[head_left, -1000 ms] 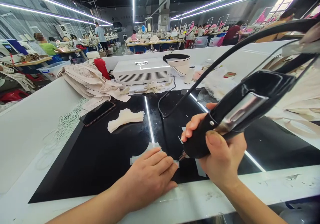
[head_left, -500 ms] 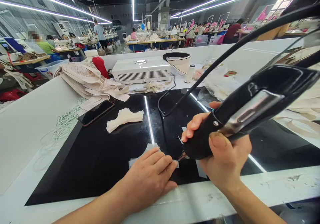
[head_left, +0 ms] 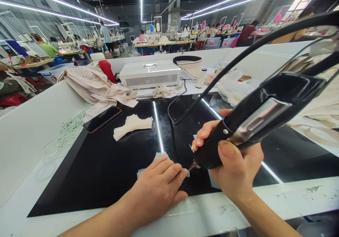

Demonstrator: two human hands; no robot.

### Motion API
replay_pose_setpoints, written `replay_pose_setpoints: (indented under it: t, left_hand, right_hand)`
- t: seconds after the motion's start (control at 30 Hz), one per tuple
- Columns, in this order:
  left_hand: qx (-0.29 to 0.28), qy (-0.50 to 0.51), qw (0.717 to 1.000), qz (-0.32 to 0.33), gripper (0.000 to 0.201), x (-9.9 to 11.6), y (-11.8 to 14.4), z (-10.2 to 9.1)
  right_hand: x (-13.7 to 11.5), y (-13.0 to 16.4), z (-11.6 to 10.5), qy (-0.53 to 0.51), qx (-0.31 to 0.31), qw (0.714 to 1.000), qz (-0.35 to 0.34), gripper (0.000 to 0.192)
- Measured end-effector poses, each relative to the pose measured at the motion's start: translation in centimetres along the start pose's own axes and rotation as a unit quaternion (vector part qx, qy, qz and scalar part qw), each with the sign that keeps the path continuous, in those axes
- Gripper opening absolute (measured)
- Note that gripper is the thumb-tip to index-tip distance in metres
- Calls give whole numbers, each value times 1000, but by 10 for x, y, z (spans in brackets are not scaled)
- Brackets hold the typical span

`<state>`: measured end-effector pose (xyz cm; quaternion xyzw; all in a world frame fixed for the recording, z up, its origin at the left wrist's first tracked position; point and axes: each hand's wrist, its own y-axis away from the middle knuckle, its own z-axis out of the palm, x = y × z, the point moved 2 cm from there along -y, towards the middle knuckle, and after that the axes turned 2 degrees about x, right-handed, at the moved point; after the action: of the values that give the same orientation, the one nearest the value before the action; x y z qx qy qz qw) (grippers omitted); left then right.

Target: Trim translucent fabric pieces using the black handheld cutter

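My right hand [head_left: 234,170] is wrapped round a black corded handheld tool [head_left: 265,115] with a silver trigger-like bar and a narrow metal tip. The tip points down and left, at the right end of a thin greyish-white piece of material [head_left: 160,155] on the black mat [head_left: 106,173]. My left hand [head_left: 161,187] lies flat across that piece, fingers stretched and close together, covering most of it. Whether the tip touches the piece, I cannot tell. A small stack of cream fabric pieces [head_left: 132,125] lies beyond my left hand.
A black cable [head_left: 212,85] loops over the mat. At left are a phone [head_left: 103,120], pale green cord [head_left: 69,131] and heaped beige fabric [head_left: 90,81]. A white vented box [head_left: 149,74] stands behind, beside a spool [head_left: 201,78]. People work at distant tables.
The rear of the tool has shifted a little left and down in my right hand, while its tip stays by the same end of the piece. My left hand has hardly moved.
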<state>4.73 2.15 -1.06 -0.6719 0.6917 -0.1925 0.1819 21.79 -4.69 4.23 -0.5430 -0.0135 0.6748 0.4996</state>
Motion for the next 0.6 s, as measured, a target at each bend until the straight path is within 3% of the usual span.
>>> replay_pose_setpoints:
  t: [0.6]
  left_hand:
    - [-2, -3, 1000, -1, 42, 2, -1, 0]
  right_hand:
    - [1, 2, 0, -12, -1, 1000, 2, 43]
